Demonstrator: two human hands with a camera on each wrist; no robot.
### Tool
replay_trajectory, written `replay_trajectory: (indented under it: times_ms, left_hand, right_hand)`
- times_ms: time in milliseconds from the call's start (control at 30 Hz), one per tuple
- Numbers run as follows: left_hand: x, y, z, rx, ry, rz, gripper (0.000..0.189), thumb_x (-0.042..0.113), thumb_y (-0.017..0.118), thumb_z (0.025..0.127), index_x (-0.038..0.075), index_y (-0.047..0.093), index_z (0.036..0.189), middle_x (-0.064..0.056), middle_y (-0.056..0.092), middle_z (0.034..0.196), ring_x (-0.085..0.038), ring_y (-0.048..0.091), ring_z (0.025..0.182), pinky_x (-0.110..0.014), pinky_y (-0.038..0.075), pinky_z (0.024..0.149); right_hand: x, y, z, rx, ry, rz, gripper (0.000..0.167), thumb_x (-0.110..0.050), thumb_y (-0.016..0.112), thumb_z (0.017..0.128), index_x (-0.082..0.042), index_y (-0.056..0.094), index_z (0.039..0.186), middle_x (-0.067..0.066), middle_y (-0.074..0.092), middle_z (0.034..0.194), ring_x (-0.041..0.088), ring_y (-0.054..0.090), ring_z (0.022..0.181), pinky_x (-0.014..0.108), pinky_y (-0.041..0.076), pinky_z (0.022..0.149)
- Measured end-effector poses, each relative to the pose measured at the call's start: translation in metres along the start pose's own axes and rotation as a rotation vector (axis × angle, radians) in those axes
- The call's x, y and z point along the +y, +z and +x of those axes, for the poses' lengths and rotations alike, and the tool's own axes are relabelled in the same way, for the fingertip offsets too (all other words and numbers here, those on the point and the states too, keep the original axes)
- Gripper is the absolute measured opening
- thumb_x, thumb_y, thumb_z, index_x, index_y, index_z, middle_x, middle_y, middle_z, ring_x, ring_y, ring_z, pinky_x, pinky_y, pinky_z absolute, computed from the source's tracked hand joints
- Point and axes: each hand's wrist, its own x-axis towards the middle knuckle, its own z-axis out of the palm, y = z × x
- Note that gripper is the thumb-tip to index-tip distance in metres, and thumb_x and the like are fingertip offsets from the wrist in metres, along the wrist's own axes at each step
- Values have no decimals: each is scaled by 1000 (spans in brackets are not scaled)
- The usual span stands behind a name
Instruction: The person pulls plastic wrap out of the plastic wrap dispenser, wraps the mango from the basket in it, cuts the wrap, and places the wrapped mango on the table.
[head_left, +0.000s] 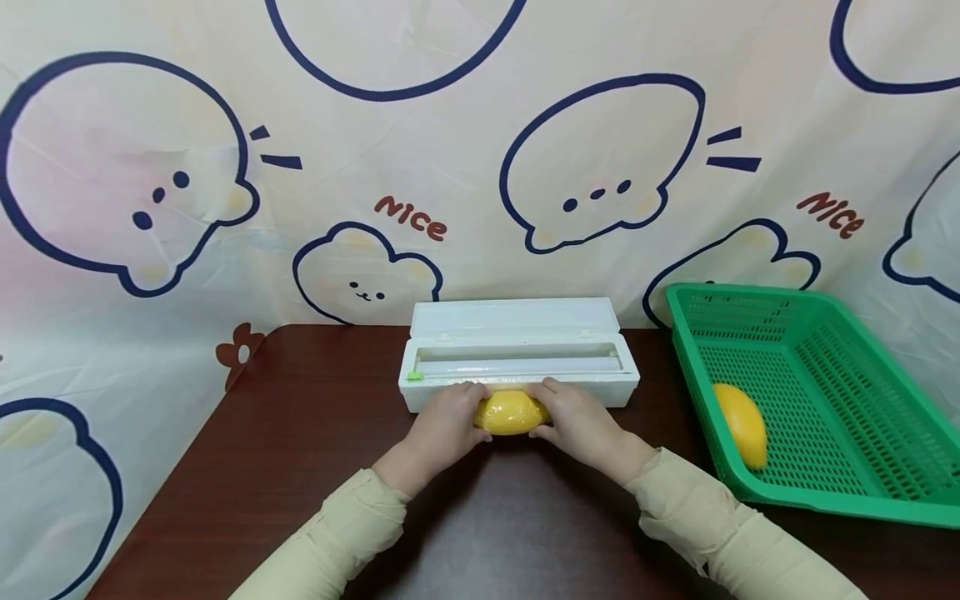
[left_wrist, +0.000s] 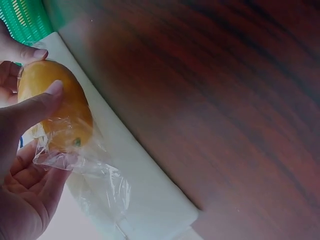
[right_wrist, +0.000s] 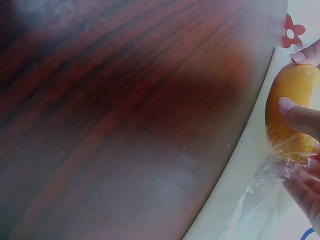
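Observation:
A yellow mango [head_left: 512, 413], partly covered in clear plastic wrap [left_wrist: 112, 182], is held between both hands in front of a white cling film box [head_left: 517, 388]. My left hand [head_left: 444, 423] grips one end, its thumb lying across the skin in the left wrist view. The other end is gripped by my right hand [head_left: 581, 423], whose thumb presses on the mango in the right wrist view. Loose film hangs past the fruit at both ends. Behind, the box has its lid [head_left: 516, 315] raised, with a pale film roll [head_left: 517, 365] inside.
A green plastic basket [head_left: 847, 496] stands on the right of the dark wooden table [head_left: 315, 433], with a second mango [head_left: 741, 425] against its left wall. A small green piece [head_left: 415, 376] sits at the box's left front corner. A printed curtain [head_left: 465, 150] hangs behind.

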Motion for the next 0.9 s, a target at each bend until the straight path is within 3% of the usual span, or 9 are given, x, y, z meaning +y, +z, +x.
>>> replay_trajectory:
  times_ms: [400,900]
  left_hand:
    - [-2,4,3,-41,-30,-14,47,10,96,67,-1,64,101,-12,67,91,-25,64,81,-40,54,73]
    - [-1,3,9,-131,-64,-29,41,5,95,68,1,65,96,-9,66,88,-25,63,82,-41,53,75]
  right_hand:
    - [-2,3,0,-38,7,-30,56,-15,92,76,5,66,122,17,67,119,31,66,109,42,53,94]
    - [0,5,-2,-43,0,-23,54,-14,90,78,6,66,121,17,67,117,29,66,105,41,55,90]
